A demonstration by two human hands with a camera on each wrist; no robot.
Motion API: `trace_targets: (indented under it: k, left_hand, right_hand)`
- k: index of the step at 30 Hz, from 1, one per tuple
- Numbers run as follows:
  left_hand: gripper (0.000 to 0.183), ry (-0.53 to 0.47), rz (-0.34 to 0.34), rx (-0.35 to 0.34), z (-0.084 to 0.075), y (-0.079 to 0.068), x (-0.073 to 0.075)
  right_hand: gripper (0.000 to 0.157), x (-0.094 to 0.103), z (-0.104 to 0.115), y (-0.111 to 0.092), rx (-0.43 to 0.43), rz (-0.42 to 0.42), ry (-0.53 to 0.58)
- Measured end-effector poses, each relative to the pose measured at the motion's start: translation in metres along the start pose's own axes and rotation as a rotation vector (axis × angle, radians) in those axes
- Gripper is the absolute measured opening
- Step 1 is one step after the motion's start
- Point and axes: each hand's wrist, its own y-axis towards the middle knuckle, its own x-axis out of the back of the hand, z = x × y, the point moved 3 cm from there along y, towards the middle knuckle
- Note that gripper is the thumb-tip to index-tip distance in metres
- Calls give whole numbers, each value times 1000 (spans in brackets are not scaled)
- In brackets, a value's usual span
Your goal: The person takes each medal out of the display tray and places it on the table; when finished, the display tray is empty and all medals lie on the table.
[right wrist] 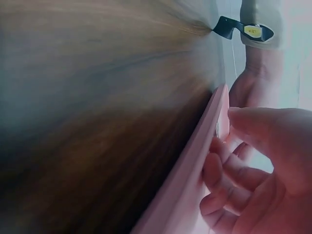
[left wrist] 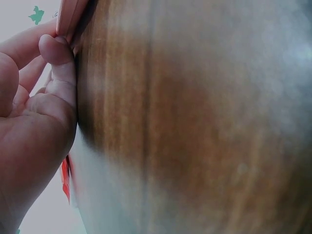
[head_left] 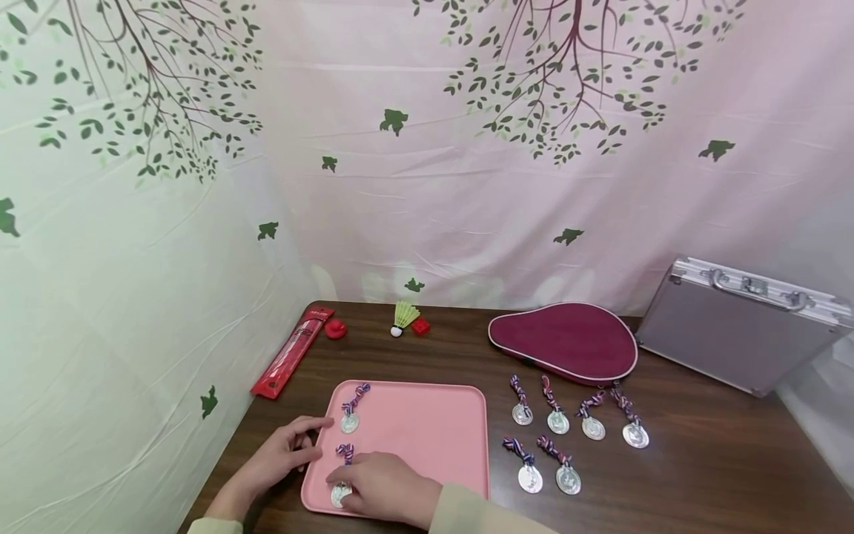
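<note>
My right hand (head_left: 387,486) reaches over the lower left of the pink tray (head_left: 427,437), finger and thumb pinching a silver medal (head_left: 340,491) by its edges. This medal's knotted red, white and blue ribbon (head_left: 345,451) points toward the back of the tray; the hand covers part of the disc. Farther back in the tray lies another silver medal (head_left: 350,423), its ribbon bunched up. At the tray's left side, the fingertips of my left hand (head_left: 283,452) rest against the rim. In the left wrist view, thumb and fingers (left wrist: 56,48) meet the tray edge.
Several more medals (head_left: 557,421) lie in two rows right of the tray. Behind them are a maroon paddle-shaped case (head_left: 567,341) and a silver hard case (head_left: 740,326). A shuttlecock (head_left: 404,317), red block (head_left: 420,326), red round object (head_left: 336,328) and red packet (head_left: 293,352) sit along the back left.
</note>
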Motion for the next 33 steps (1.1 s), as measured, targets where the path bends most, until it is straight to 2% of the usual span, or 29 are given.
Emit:
trace_targets:
  k: [6, 13, 23, 26, 33]
  left_hand:
    - [47, 3, -2, 11, 1, 0, 0]
    - [47, -5, -4, 41, 4, 1, 2]
    - [50, -19, 4, 36, 3, 0, 1]
    - [50, -27, 5, 33, 2, 0, 1]
    - [49, -32, 4, 15, 1, 0, 1]
  right_hand:
    - [29, -5, 5, 5, -34, 33, -90]
    - [24, -8, 10, 6, -86, 9, -148]
    - [30, -12, 8, 6, -151, 31, -56]
    - [29, -12, 7, 5, -143, 25, -39]
    - [25, -10, 2, 0, -97, -51, 4]
